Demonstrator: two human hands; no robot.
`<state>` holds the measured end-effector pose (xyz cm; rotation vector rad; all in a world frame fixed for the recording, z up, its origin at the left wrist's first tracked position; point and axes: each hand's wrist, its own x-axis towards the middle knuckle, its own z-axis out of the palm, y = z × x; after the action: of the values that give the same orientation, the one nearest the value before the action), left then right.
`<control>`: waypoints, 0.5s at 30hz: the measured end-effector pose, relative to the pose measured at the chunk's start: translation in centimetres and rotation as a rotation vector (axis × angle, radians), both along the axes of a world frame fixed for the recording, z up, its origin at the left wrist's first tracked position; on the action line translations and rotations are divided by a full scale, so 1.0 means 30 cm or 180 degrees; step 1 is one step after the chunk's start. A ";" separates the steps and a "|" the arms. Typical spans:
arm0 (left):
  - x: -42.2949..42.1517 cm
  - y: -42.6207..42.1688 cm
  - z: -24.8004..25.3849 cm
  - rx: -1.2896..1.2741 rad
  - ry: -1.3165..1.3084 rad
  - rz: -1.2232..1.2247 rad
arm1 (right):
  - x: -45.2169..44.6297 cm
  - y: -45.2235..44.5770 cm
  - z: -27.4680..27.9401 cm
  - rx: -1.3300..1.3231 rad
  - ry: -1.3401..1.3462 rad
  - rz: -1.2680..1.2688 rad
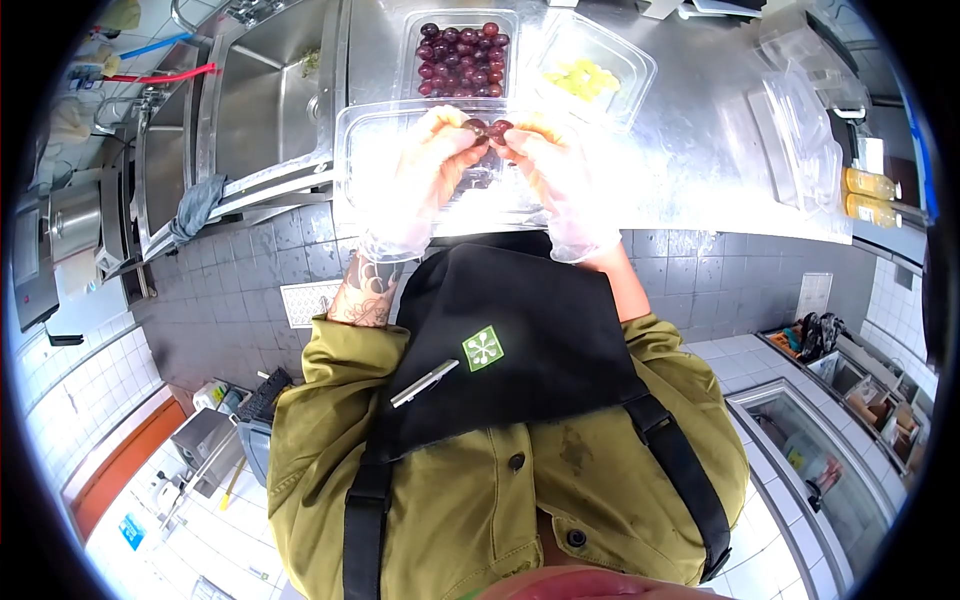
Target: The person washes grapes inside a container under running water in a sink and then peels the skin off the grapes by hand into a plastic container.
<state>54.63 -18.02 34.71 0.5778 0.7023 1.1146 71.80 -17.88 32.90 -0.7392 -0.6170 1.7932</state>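
Note:
My gloved left hand (440, 155) pinches a dark red grape (475, 128) between thumb and fingers. My right hand (545, 160), also in a clear glove, has its fingertips closed on a similar dark red grape piece (498, 131). The two pieces meet or nearly meet; I cannot tell if they are halves of one grape. Both hands are above a clear plastic tub (350, 165), where something dark shows between my wrists. Just beyond it stands a tub full of red grapes (462, 62). To its right, another clear container (635, 75) holds some pale green grapes (582, 80).
A steel counter (690, 150) carries the tubs. Stacked clear lids or containers (795, 140) and two yellow bottles (872, 198) are at the right. On the left are steel sinks (270, 95), with a grey cloth (198, 207) over the edge.

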 end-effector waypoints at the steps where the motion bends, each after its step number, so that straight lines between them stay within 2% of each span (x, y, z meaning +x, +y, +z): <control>1: -0.008 0.001 -0.011 -0.0019 -0.0331 -0.0051 | 0.000 -0.001 0.005 -0.0044 0.0015 -0.0093; 3: -0.024 0.002 -0.026 -0.0060 -0.0997 -0.0157 | 0.000 0.001 0.022 -0.0136 0.0042 -0.0282; 5: -0.040 0.001 -0.021 -0.0235 -0.0892 -0.0112 | 0.030 0.007 -0.066 0.0342 -0.0856 -0.0046; 9: -0.059 -0.001 -0.047 -0.0445 -0.0463 -0.0063 | 0.006 -0.002 -0.035 0.1784 -0.2644 -0.0114; 12: -0.065 -0.003 -0.083 -0.0384 -0.0642 -0.0157 | -0.033 -0.013 0.056 0.1962 -0.2995 -0.0475; 15: -0.064 -0.004 -0.097 -0.0338 -0.0542 -0.0359 | -0.043 -0.007 0.046 0.2179 -0.3106 -0.0271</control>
<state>52.71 -18.15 31.80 0.4215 0.5706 1.0023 70.53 -18.09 34.27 -1.0923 -1.6942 0.9256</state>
